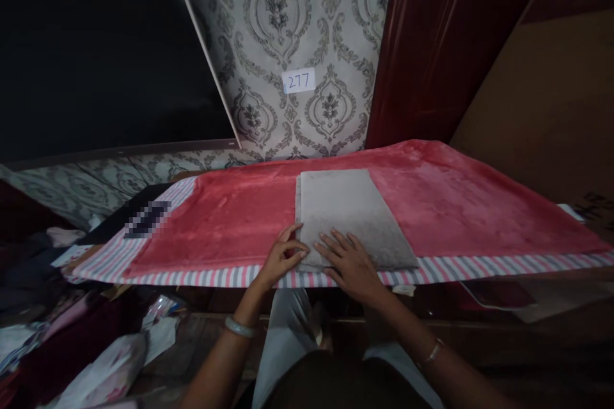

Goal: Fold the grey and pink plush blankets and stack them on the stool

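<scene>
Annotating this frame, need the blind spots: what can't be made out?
All in the head view:
- Gray cloth: part covered by the right hand; underside faces down.
- Left hand: at the cloth's edge; pinch or mere touch too fine to tell.
- Dark item at left: pixelated.
- Black screen: cut off by top and left edges.
- Black marks at far right: blurred, cut by the right edge.

Cloth (336, 198) plain grey, deeper grey toward its near part; blanket (240, 217) red, pinker and mottled at right. Sheet (215, 277) striped pink, white and grey. From where I stand: wallpaper (330, 45) pale with dark grey medallions, screen (96, 51) black, card (298, 80) white with blue digits.
</scene>
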`<act>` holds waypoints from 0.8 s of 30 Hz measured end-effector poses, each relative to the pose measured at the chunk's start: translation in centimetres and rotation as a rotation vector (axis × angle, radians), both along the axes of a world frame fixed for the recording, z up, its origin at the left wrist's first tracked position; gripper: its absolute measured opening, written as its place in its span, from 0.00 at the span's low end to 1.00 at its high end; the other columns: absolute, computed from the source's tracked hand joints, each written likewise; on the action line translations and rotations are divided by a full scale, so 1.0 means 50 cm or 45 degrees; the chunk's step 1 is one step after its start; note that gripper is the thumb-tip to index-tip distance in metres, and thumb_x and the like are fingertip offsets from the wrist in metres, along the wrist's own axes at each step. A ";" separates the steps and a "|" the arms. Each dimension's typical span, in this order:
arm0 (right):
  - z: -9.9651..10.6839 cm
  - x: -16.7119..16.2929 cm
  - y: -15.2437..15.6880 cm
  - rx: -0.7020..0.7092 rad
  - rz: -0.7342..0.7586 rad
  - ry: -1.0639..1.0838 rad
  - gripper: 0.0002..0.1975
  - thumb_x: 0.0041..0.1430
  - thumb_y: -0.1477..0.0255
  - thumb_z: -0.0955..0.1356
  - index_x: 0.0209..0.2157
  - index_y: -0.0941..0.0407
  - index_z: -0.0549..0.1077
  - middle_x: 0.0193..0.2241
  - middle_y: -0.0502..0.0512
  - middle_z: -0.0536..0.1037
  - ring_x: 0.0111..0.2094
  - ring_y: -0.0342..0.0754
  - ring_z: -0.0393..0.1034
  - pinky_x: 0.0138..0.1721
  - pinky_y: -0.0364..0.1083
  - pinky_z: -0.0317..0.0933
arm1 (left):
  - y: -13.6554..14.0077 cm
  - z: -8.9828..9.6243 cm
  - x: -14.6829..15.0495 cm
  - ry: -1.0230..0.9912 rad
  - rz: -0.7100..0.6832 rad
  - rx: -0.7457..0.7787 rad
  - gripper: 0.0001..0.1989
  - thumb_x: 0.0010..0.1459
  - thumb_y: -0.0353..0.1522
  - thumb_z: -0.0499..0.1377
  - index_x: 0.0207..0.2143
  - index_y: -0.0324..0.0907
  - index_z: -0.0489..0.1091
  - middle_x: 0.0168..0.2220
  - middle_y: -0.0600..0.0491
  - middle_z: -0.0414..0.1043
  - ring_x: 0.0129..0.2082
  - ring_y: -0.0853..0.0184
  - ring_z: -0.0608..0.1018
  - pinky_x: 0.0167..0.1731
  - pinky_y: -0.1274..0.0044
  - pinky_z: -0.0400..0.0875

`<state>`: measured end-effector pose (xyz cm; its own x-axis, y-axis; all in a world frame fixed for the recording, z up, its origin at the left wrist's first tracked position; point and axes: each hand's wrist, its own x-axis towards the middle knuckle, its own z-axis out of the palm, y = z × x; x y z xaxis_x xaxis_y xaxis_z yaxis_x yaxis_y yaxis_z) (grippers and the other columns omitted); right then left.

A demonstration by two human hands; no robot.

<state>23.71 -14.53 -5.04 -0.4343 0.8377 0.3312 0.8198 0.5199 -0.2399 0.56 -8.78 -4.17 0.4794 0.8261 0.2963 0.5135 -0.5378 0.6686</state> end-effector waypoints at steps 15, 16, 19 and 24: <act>0.032 -0.042 0.072 -0.035 -0.017 0.065 0.27 0.68 0.68 0.61 0.66 0.55 0.62 0.66 0.58 0.62 0.69 0.56 0.49 0.67 0.63 0.44 | -0.008 -0.030 0.003 -0.245 0.043 0.153 0.09 0.58 0.38 0.59 0.31 0.42 0.71 0.49 0.44 0.68 0.53 0.57 0.71 0.54 0.64 0.66; 0.026 -0.049 0.073 -0.054 -0.006 0.036 0.27 0.68 0.67 0.61 0.67 0.55 0.61 0.67 0.56 0.60 0.70 0.56 0.47 0.68 0.63 0.42 | -0.006 -0.032 0.000 -0.290 0.065 0.151 0.09 0.58 0.39 0.58 0.33 0.42 0.72 0.48 0.44 0.69 0.53 0.56 0.71 0.54 0.64 0.67; 0.015 -0.054 0.070 -0.102 0.048 -0.020 0.28 0.67 0.68 0.61 0.68 0.51 0.58 0.68 0.52 0.58 0.71 0.56 0.44 0.68 0.64 0.40 | 0.022 -0.024 0.002 -0.351 0.146 0.165 0.12 0.62 0.38 0.54 0.42 0.44 0.74 0.49 0.45 0.72 0.53 0.57 0.73 0.55 0.63 0.67; 0.024 -0.046 0.068 -0.124 0.097 -0.023 0.30 0.67 0.68 0.61 0.69 0.46 0.55 0.69 0.49 0.56 0.71 0.57 0.42 0.68 0.65 0.40 | 0.160 0.045 0.077 0.037 -0.003 0.175 0.25 0.66 0.38 0.47 0.64 0.45 0.62 0.68 0.46 0.58 0.68 0.62 0.60 0.67 0.63 0.51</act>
<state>21.43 -11.13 -3.82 -0.5029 0.8300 0.2414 0.7836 0.5556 -0.2780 4.43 -0.79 -1.90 0.4916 0.7774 0.3923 0.5301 -0.6246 0.5734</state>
